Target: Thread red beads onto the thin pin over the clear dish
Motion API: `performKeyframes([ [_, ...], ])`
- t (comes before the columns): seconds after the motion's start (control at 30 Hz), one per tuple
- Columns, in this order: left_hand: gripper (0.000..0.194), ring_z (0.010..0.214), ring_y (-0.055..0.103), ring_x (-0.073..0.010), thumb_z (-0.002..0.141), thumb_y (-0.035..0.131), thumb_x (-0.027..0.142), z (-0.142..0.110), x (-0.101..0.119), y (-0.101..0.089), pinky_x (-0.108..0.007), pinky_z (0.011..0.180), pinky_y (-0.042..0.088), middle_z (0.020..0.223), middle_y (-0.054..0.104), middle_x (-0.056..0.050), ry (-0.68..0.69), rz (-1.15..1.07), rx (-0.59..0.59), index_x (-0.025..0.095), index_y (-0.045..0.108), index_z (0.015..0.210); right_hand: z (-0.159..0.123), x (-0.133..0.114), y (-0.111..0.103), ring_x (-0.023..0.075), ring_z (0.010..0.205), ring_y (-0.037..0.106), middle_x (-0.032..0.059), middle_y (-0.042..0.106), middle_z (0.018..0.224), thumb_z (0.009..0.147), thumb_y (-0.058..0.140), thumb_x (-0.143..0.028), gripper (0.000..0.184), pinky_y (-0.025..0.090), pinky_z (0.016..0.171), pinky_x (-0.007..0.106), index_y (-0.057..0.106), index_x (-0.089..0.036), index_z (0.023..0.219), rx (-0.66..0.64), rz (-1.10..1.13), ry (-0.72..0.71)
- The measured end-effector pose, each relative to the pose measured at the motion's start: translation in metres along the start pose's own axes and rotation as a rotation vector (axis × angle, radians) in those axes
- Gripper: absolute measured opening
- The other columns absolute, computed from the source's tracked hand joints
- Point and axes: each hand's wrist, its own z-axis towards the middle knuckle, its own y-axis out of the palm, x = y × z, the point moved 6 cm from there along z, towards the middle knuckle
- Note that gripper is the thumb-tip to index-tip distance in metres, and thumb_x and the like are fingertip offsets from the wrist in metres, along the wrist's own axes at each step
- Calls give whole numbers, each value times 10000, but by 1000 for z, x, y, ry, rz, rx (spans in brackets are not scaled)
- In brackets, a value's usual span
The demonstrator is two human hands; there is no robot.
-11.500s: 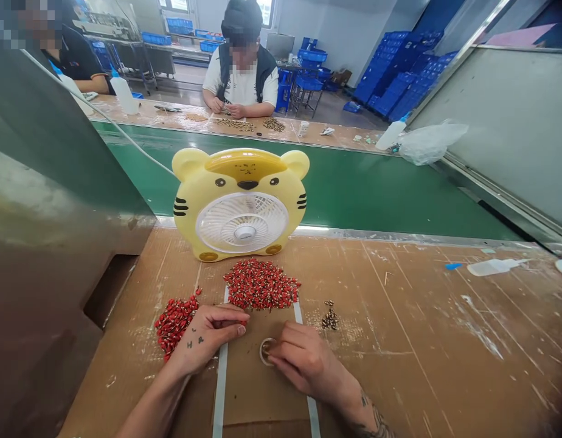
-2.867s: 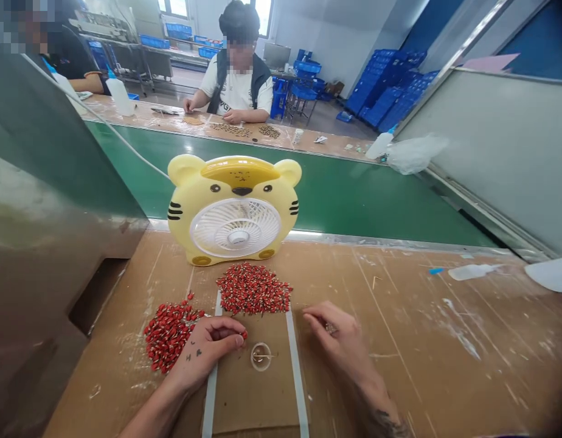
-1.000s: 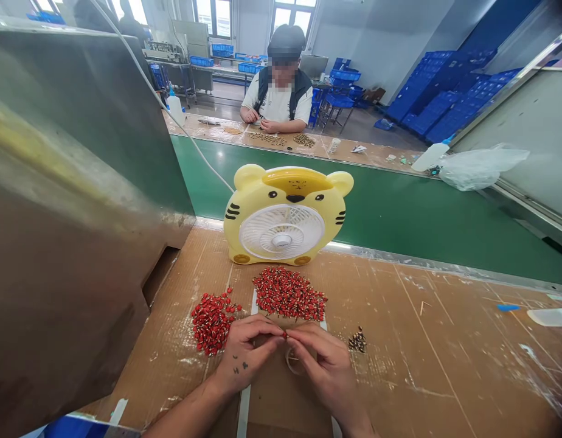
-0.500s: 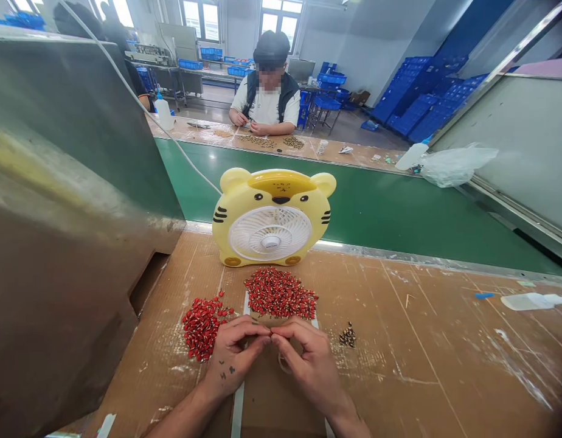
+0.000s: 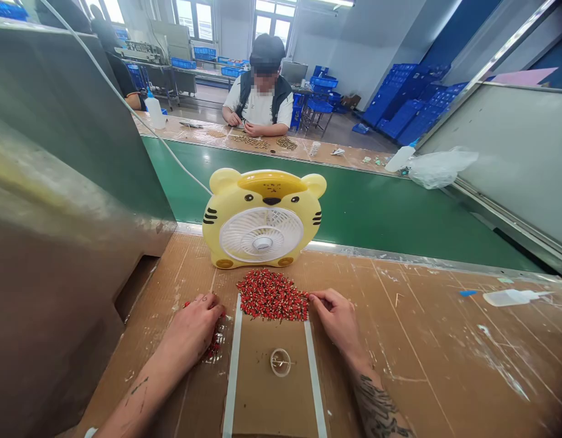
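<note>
1. Head view, left: the person's left hand (image 5: 194, 322) is palm-down with fingers curled, covering most of a smaller heap of glossy red beads with pale ends (image 5: 213, 350). Its fingertips are hidden, so whether it has hold of a bead cannot be told.
2. Head view, right: the right hand (image 5: 338, 319) is partly curled, thumb and forefinger close together at the right edge of a larger heap of small red, gold and dark beads (image 5: 272, 296). Whether a bead is pinched there is unclear.
3. Head view, middle: a clear, round, shallow cup (image 5: 280, 374) with a thin stick across it stands between two pale tape strips (image 5: 233, 365), nearer the viewer than the larger heap, on the cardboard-covered table (image 5: 445, 377).
4. Head view, beyond: a yellow tiger-faced plastic fan (image 5: 261, 234) stands just behind the larger heap. Across a green surface (image 5: 363, 213), a co-worker in a dark vest (image 5: 263, 103) sits, both hands together.
</note>
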Motion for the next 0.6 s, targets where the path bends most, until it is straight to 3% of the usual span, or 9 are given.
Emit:
performKeyframes([
  [0.13, 255, 895, 613, -240, 910, 466, 102, 4, 3, 6, -314, 747, 418, 953, 666, -104, 36, 81, -89, 183, 694, 828, 0, 0, 7, 201, 645, 587, 65, 696, 727, 903, 590, -490, 364, 439, 632, 308, 775, -186, 829, -11, -21, -18],
  [0.4, 327, 828, 629, -241, 941, 388, 96, 7, 6, 2, -311, 705, 418, 878, 669, -113, 76, 131, 7, 173, 668, 791, -9, -8, -13, 202, 677, 614, 70, 715, 771, 941, 542, -512, 413, 453, 620, 299, 762, -174, 856, -6, -2, -37],
  [0.53, 279, 797, 638, -230, 921, 427, 124, 5, 7, -5, -296, 704, 429, 823, 682, -95, 80, 103, 89, 174, 670, 793, -30, -24, -9, 195, 700, 635, 50, 709, 777, 947, 554, -458, 347, 473, 620, 283, 756, -193, 849, -152, 101, -44],
  [0.6, 275, 748, 637, -209, 925, 426, 145, 2, 6, -11, -281, 692, 436, 788, 690, -76, 74, -19, 159, 173, 677, 817, -45, -34, -2, 188, 708, 644, 37, 703, 779, 942, 573, -416, 291, 485, 625, 276, 751, -208, 846, -271, 139, -72],
])
